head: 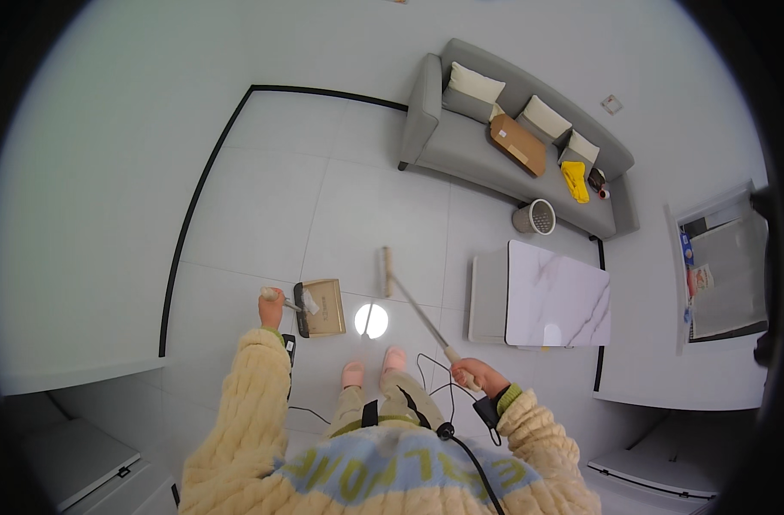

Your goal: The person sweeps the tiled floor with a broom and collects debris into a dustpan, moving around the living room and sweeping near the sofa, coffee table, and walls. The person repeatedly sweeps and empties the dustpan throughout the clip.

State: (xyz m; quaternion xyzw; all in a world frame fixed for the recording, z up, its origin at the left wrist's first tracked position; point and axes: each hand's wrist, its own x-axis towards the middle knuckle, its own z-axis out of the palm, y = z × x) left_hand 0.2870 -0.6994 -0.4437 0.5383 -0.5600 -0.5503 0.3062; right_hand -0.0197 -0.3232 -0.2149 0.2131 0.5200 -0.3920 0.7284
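My left hand [271, 310] grips the pale handle of a long-handled dustpan [328, 308] in front of me on the left. Its tan pan has a dark back edge, and a crumpled white piece [311, 302], perhaps tissue, lies inside. On the right, my right hand [479, 375] is closed around the light grip of a broom [423, 315]. The broom's metal stick slants away to a narrow beige head [387, 271], which is to the right of the pan and apart from it. Whether the bristles touch the floor I cannot tell.
Beyond the tiled floor [256, 206] stands a grey sofa [469, 145] with cushions, a flat cardboard box [519, 145] and a yellow cloth [574, 181]. A wastebasket [533, 217] is near a marble-patterned table [559, 296]. Black cable [453, 386] loops beside my pink slippers [394, 358].
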